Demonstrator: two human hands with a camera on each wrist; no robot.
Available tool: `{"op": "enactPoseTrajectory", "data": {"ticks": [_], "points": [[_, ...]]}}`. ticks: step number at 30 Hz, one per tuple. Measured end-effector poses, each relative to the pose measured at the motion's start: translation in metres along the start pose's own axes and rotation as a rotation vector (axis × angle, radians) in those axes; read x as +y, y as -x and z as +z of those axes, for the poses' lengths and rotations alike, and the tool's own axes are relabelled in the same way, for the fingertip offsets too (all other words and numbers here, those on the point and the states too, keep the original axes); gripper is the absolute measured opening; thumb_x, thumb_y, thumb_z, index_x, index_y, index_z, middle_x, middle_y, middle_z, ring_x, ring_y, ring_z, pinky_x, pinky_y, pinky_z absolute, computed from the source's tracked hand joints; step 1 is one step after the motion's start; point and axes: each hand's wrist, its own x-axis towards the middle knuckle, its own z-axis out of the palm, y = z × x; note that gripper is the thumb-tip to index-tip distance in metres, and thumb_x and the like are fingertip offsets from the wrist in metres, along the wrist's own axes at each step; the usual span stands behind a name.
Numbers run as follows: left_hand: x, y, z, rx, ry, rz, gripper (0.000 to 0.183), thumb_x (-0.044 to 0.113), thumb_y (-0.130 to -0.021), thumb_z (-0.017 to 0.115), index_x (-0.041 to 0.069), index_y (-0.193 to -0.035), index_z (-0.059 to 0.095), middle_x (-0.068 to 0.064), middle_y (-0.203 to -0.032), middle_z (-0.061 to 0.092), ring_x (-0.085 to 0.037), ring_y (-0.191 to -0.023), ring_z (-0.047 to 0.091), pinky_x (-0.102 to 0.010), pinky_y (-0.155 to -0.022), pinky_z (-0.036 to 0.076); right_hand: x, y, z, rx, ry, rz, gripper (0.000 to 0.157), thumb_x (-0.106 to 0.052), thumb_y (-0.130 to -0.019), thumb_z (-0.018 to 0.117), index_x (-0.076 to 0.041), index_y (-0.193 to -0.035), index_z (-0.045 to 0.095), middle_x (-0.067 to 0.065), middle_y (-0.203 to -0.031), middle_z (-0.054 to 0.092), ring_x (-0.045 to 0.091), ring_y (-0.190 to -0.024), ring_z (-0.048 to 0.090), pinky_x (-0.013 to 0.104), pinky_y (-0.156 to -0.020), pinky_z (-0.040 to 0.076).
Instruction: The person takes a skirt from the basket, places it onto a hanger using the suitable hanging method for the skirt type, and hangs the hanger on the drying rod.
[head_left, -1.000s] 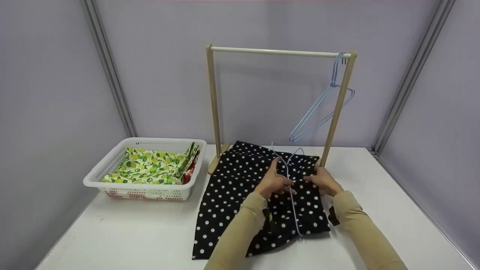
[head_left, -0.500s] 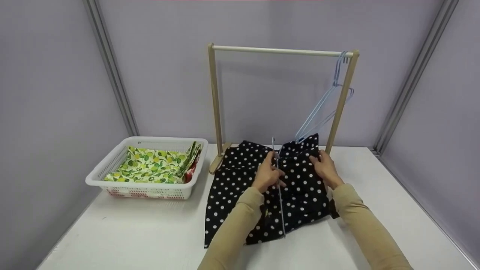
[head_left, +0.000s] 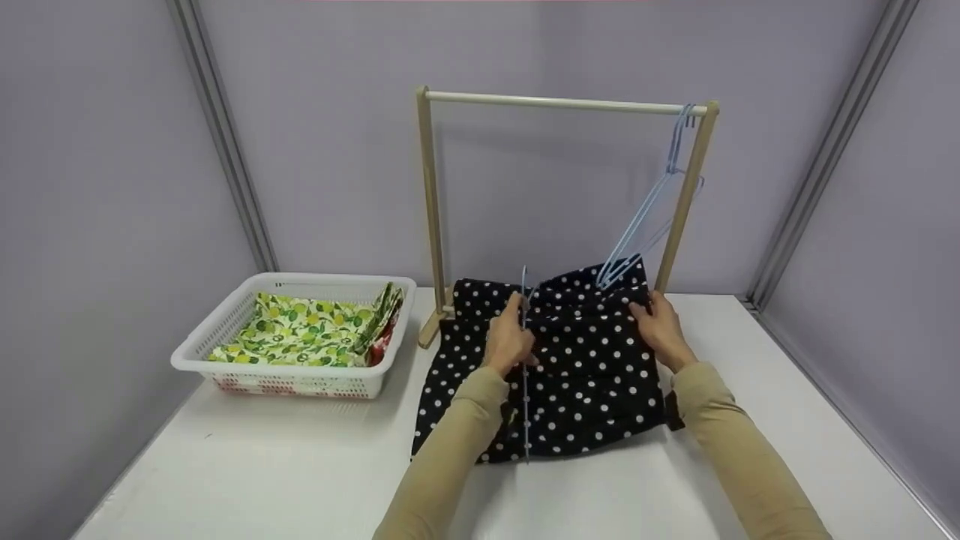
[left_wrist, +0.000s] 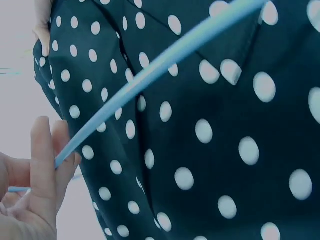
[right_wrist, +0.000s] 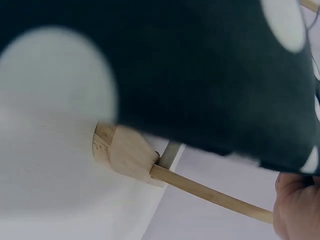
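A black garment with white polka dots (head_left: 592, 360), its exact kind unclear, stands partly raised off the table. My left hand (head_left: 508, 343) grips a light blue hanger (head_left: 526, 405), seen edge-on in front of the cloth with its hook upward. In the left wrist view, the fingers (left_wrist: 42, 170) curl round the hanger's wire (left_wrist: 145, 77), which crosses the dotted fabric. The right hand (head_left: 663, 334) pinches the garment's upper right edge. In the right wrist view, that hand (right_wrist: 300, 207) shows at the lower right, under the cloth's edge. Part of the hanger is hidden by the left hand and cloth.
Behind the garment stands a wooden rack with a white rail (head_left: 555, 101). Light blue hangers (head_left: 637, 217) hang at its right end, their lower corner overlapping the cloth in view. On the left, a white basket (head_left: 292, 384) holds folded lemon-print cloth (head_left: 300, 330) and something red.
The garment's right side has been lifted and spread upward by the right hand. My left hand has shifted left with the hanger, which has turned from slanted to nearly edge-on.
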Motion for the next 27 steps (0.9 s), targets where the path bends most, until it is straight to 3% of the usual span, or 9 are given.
{"op": "enactPoseTrajectory", "data": {"ticks": [4, 10, 14, 16, 20, 23, 27], "points": [[-0.010, -0.003, -0.014, 0.010, 0.066, -0.017, 0.055, -0.012, -0.087, 0.052, 0.017, -0.133, 0.045, -0.020, -0.078, 0.068, -0.015, -0.046, 0.064, -0.033, -0.050, 0.057, 0.007, 0.000, 0.001, -0.003, -0.016, 0.017, 0.047, -0.020, -0.106, 0.039, 0.005, -0.145, 0.031, 0.027, -0.146, 0.039, 0.037, -0.132, 0.040, 0.050, -0.111, 0.034], [-0.018, -0.004, -0.025, -0.125, 0.235, -0.026, 0.053, -0.013, -0.089, 0.054, 0.021, -0.128, 0.046, -0.026, -0.112, 0.068, -0.021, -0.054, 0.066, -0.034, -0.055, 0.059, 0.022, 0.002, 0.002, -0.100, 0.004, 0.035, 0.047, -0.018, -0.106, 0.038, 0.006, -0.145, 0.029, 0.029, -0.148, 0.036, 0.041, -0.136, 0.037, 0.053, -0.113, 0.032], [-0.015, -0.005, -0.022, -0.166, 0.220, -0.017, 0.049, -0.008, -0.093, 0.053, 0.022, -0.131, 0.046, -0.025, -0.111, 0.069, -0.020, -0.054, 0.066, -0.033, -0.056, 0.059, 0.026, 0.002, 0.002, -0.189, -0.067, -0.046, 0.047, -0.017, -0.106, 0.039, 0.003, -0.147, 0.027, 0.028, -0.151, 0.033, 0.041, -0.140, 0.032, 0.056, -0.115, 0.028], [-0.012, -0.005, -0.021, -0.170, 0.209, -0.015, 0.050, -0.008, -0.094, 0.052, 0.022, -0.134, 0.046, -0.024, -0.111, 0.069, -0.019, -0.053, 0.066, -0.033, -0.056, 0.059, 0.024, 0.002, 0.003, -0.236, -0.133, -0.107, 0.046, -0.015, -0.106, 0.041, 0.001, -0.147, 0.029, 0.026, -0.150, 0.036, 0.037, -0.138, 0.036, 0.049, -0.113, 0.033], [-0.008, -0.006, -0.015, -0.194, 0.253, -0.021, 0.047, -0.006, -0.095, 0.053, 0.021, -0.133, 0.045, -0.024, -0.112, 0.068, -0.019, -0.053, 0.065, -0.033, -0.056, 0.059, 0.016, 0.001, 0.003, -0.316, -0.238, -0.164, 0.047, -0.010, -0.105, 0.043, -0.001, -0.149, 0.030, 0.020, -0.152, 0.035, 0.029, -0.139, 0.034, 0.044, -0.112, 0.031], [-0.007, -0.006, -0.010, -0.188, 0.299, -0.029, 0.043, -0.005, -0.095, 0.054, 0.020, -0.129, 0.045, -0.023, -0.111, 0.069, -0.018, -0.052, 0.064, -0.033, -0.056, 0.059, 0.013, 0.001, 0.005, -0.314, -0.254, -0.165, 0.047, -0.011, -0.105, 0.043, -0.001, -0.149, 0.031, 0.019, -0.153, 0.035, 0.026, -0.137, 0.035, 0.044, -0.112, 0.031], [-0.009, -0.005, -0.004, -0.129, 0.280, -0.034, 0.048, -0.008, -0.092, 0.053, 0.016, -0.132, 0.044, -0.024, -0.107, 0.069, -0.018, -0.052, 0.065, -0.031, -0.053, 0.058, 0.016, 0.003, 0.006, -0.258, -0.207, -0.130, 0.043, -0.011, -0.105, 0.042, 0.002, -0.146, 0.035, 0.024, -0.142, 0.045, 0.019, -0.119, 0.050, 0.032, -0.097, 0.043]]}}
